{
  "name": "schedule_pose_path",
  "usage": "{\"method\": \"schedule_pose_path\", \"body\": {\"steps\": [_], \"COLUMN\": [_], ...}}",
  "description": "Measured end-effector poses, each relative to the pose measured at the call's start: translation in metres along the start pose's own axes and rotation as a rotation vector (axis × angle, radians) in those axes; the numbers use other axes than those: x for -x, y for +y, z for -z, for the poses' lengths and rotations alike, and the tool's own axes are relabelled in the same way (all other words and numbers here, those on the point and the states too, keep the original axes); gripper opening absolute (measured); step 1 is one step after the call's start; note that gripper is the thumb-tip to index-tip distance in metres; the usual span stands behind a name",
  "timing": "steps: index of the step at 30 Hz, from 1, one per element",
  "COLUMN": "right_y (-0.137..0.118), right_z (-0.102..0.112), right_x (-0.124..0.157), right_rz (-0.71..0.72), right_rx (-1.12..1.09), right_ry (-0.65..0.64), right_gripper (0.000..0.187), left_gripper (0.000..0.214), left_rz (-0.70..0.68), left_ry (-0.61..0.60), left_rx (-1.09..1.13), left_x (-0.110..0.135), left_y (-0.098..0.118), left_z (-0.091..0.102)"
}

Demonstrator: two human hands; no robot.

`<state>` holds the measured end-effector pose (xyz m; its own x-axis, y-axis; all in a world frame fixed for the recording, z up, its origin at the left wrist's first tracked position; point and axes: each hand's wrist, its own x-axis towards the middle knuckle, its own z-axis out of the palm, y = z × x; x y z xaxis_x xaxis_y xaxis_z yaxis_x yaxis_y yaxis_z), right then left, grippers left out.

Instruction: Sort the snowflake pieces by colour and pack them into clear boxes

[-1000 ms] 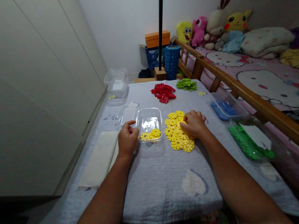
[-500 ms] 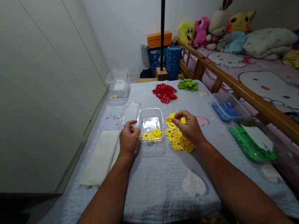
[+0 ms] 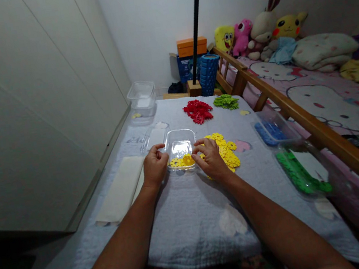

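A clear plastic container stands on the grey quilted cloth with several yellow flower-shaped pieces in its near end. My left hand grips its near left rim with curled fingers. My right hand is at the container's right rim, its fingers pinched together; what they hold, if anything, I cannot make out. A pile of yellow pieces lies just right of that hand.
Red pieces and green pieces lie in piles farther back. Containers of blue pieces and green pieces sit at the right by a wooden bed rail. An empty container stack and a white folded cloth are on the left.
My right hand lifted off the yellow pile and moved left to the container's right rim. My left hand stayed on the container.
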<state>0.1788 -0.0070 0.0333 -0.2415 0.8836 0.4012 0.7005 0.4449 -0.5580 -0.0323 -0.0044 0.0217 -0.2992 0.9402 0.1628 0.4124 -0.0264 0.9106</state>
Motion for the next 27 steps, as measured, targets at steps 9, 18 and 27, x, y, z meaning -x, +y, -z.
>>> {"method": "schedule_pose_path", "body": {"steps": [9, 18, 27], "right_y": [0.023, 0.025, 0.039], "right_z": [0.029, 0.022, 0.016], "right_x": [0.029, 0.058, 0.019], "right_rz": [0.009, 0.049, 0.032], "right_rx": [0.343, 0.464, 0.490], "right_ry": [-0.109, -0.234, -0.226], "right_gripper": [0.039, 0.056, 0.056], "left_gripper": [0.040, 0.040, 0.039], "left_rz": [-0.009, -0.012, -0.015], "left_ry": [-0.003, -0.005, 0.036], "left_rx": [-0.002, 0.002, -0.009], "left_x": [0.001, 0.000, 0.005], "left_y": [0.000, -0.003, -0.005], "left_z": [-0.001, -0.001, -0.004]}}
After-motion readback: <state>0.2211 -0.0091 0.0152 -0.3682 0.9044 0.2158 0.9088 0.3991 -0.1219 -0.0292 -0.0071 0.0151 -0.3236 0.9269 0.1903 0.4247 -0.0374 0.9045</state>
